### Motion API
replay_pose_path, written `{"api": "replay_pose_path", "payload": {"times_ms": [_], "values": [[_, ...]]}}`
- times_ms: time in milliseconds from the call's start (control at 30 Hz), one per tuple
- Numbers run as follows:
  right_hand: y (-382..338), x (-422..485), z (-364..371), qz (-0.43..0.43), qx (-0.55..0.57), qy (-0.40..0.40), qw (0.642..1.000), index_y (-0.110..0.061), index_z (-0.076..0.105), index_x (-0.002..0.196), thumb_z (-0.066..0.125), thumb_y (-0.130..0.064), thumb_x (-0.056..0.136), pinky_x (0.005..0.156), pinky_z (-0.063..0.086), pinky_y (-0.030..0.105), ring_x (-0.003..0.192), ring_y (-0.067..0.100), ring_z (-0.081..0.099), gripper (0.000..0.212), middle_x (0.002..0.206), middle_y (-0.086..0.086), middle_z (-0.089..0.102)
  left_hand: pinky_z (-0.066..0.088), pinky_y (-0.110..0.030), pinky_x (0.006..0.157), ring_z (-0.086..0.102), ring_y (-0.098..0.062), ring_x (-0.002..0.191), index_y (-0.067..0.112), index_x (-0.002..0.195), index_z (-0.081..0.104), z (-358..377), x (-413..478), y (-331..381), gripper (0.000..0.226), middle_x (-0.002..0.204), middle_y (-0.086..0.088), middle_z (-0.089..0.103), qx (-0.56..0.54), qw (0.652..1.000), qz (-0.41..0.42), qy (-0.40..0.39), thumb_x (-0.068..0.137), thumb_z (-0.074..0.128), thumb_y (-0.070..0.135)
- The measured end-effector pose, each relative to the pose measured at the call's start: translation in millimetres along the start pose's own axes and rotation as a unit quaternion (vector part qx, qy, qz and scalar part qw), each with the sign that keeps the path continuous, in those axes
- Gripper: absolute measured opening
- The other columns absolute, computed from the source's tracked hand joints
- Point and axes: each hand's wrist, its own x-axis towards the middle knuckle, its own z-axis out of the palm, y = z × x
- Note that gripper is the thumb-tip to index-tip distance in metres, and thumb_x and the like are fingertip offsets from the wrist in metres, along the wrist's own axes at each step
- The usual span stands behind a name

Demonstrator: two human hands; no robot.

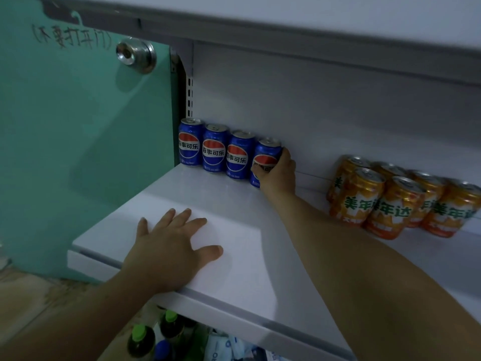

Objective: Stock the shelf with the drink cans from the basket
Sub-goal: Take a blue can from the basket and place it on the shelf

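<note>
A row of blue cola cans stands at the back left of the white shelf (234,246). My right hand (277,174) grips the rightmost blue can (266,155), which stands on the shelf touching the third can (239,156). Two more blue cans (214,149) stand further left against the back panel. My left hand (170,250) lies flat on the shelf near its front edge, fingers spread, holding nothing. The basket is not in view.
Several orange soda cans (390,204) are grouped at the right of the same shelf. A green door with a metal knob (135,54) is at the left. An upper shelf (286,24) overhangs. Green-capped bottles (141,340) stand on the level below.
</note>
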Motion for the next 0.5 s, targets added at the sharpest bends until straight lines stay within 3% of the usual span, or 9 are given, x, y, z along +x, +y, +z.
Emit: {"api": "replay_pose_path", "payload": {"times_ms": [167,333,500], "values": [[-4.3,3.5,2.2,0.027,-0.023,0.002,0.999,-0.016,0.019,0.149,0.075,-0.034,0.082,0.095,0.046,0.044,0.12,0.035,0.049,0.089,0.137,0.015,0.037,-0.002,-0.055,0.116,-0.003,-0.013,0.148,0.043,0.148,0.014,0.9,-1.3,-1.0,0.076,0.16,0.012,0.003,-0.005,1.0,0.002,0.002,0.082,0.027,0.078],[-15.7,2.5,-18.8,0.098,-0.034,-0.074,0.992,-0.014,0.027,0.142,0.079,-0.047,0.073,0.099,0.046,0.044,0.121,0.033,0.05,0.093,0.137,0.014,0.043,-0.004,-0.055,0.116,-0.003,-0.013,0.147,0.042,0.148,0.014,-0.6,0.0,0.6,0.076,0.16,0.011,0.001,-0.008,1.0,-0.003,-0.014,0.083,0.028,0.077],[-17.5,-41.6,-68.3,0.063,-0.203,-0.189,0.959,-0.013,0.028,0.147,0.064,-0.06,0.081,0.098,0.041,0.036,0.13,0.031,0.042,0.089,0.148,0.013,0.036,-0.003,-0.057,0.115,-0.003,-0.016,0.148,0.04,0.149,0.014,-6.5,1.5,3.0,0.077,0.161,0.009,0.001,-0.003,0.999,-0.005,-0.039,0.083,0.026,0.077]]}}
